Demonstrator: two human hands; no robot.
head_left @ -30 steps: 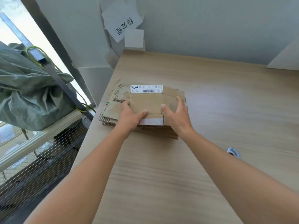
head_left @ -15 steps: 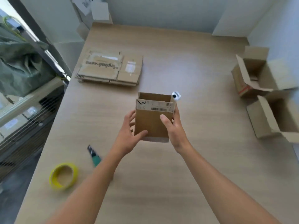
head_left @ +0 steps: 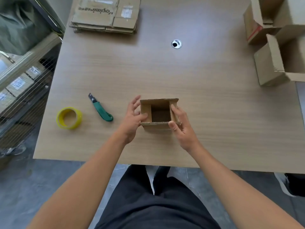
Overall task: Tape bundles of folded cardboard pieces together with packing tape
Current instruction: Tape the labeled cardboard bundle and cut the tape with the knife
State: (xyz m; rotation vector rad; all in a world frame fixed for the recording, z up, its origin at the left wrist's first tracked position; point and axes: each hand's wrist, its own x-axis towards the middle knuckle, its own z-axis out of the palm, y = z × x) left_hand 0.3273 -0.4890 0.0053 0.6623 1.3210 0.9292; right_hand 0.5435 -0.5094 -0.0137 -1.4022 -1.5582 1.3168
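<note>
A small brown cardboard box [head_left: 159,113], opened square with its mouth facing up, sat gripped by the right hand [head_left: 181,124] at its right wall, just beside the left hand [head_left: 132,120]. The yellow tape roll [head_left: 69,118] lay flat well left of that hand; the flattened cardboard stack [head_left: 105,17] lay far beyond it.

A: What's on the tabletop [head_left: 214,113]?
B: Light wood grain. Flattened cardboard stack [head_left: 105,19] at the far left. Yellow tape roll [head_left: 69,118] near left, lying flat. Green utility knife [head_left: 101,108] just beside it, not touching.
A: Right side?
B: Open box [head_left: 270,63] at the right edge, second open box [head_left: 254,22] behind it. Cable grommet [head_left: 176,44] mid-far.
</note>
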